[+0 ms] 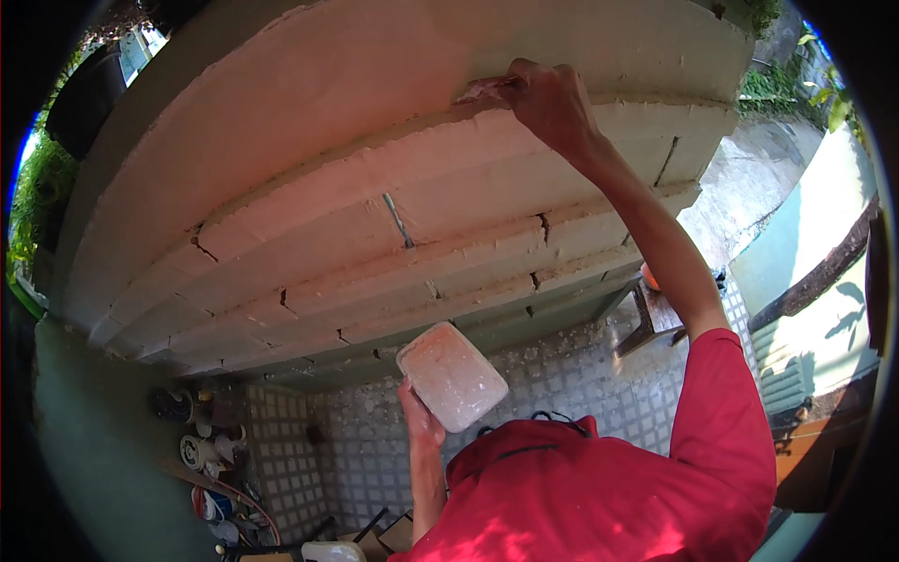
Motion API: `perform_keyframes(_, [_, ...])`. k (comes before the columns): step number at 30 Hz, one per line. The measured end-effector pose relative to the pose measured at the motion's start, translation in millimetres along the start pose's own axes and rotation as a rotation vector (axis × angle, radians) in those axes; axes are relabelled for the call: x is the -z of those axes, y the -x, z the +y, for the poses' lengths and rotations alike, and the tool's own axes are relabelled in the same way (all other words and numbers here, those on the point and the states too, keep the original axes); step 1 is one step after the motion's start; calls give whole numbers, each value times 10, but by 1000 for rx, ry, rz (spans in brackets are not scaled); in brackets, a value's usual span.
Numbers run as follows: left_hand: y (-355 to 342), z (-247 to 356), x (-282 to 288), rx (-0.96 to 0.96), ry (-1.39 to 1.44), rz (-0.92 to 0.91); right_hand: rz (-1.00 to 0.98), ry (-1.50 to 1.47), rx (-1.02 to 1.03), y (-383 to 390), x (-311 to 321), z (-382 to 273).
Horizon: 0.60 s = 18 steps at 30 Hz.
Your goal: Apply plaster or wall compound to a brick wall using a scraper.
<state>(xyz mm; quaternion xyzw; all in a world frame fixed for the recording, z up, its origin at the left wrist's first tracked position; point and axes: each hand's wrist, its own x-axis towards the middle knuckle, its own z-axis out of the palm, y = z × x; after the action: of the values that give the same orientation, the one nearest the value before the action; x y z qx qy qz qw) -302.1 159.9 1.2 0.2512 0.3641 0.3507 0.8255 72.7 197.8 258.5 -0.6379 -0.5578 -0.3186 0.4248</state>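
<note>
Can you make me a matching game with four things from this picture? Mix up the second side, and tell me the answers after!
Things:
1. Left hand
2. Right hand
3. Shirt
4. Floor

Clues:
A. Red
B. Raised at the wall with a small tool
C. Grey, with a grid of pale squares
D. Holding a rectangular tub

Right pairs: 1-D, 2-B, 3-A, 4-C
</note>
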Motion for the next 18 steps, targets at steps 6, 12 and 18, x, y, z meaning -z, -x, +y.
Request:
perform_keyframes(6, [38,13,27,-19,-15,5,-18,216,-99,-258,-84,-22])
perform_keyframes(12, [63,36,102,-27,9,23,207,-94,23,-304,124,-318])
perform_keyframes(18, [76,57,63,-6,5,29,49,227,57,-299,-95,156])
